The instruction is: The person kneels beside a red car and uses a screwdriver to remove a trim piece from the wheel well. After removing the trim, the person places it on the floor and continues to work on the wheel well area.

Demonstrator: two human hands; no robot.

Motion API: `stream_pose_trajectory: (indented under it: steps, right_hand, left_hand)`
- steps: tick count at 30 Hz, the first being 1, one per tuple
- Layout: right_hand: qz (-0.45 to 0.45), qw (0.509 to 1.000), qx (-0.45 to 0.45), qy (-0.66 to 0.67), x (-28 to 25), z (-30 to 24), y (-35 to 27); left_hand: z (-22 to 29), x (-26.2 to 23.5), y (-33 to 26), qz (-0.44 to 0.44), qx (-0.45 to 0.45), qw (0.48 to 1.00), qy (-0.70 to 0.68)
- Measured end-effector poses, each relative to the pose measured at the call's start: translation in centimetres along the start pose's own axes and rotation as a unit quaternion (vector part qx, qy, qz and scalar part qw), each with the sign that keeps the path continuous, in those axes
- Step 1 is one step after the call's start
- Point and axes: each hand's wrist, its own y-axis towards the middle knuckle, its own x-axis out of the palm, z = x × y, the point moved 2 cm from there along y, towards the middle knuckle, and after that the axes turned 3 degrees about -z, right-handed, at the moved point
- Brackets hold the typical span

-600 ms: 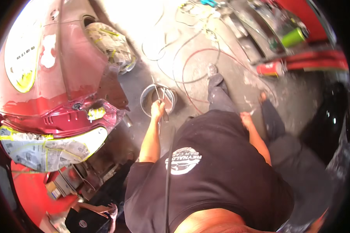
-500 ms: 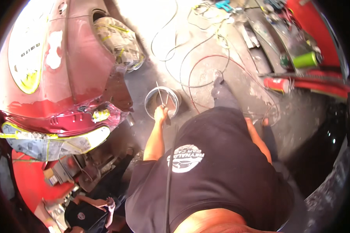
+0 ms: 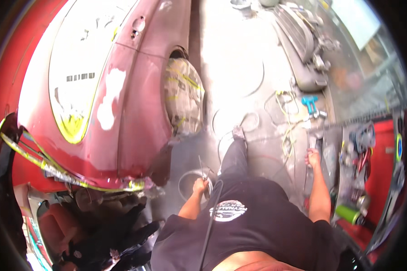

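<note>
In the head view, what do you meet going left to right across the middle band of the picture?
Red car body → masked wheel → left hand holding thin rods over a round metal bucket → right hand → green can by the red cart.

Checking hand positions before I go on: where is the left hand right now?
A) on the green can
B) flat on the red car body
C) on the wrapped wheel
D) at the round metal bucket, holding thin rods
D: the left hand grips thin rods at the round metal bucket, clear of the red car body.

Single head-worn fisheye, looking steeply down over the torso, floor near, edges bent
</note>
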Motion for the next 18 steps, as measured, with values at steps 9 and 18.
stream_pose_trajectory:
  steps: [9, 18]
  right_hand:
    - [-0.17, 0.979, 0.101, -0.056, 13.8, -14.1, 10.8]
    - [-0.055, 0.997, 0.007, 0.058, 14.4, -35.5, 29.0]
  left_hand:
    - [21.9, -15.6, 23.3, 0.005, 0.079, 0.997, 0.01]
    - [52.1, -40.3, 39.7, 0.063, 0.339, 0.932, -0.112]
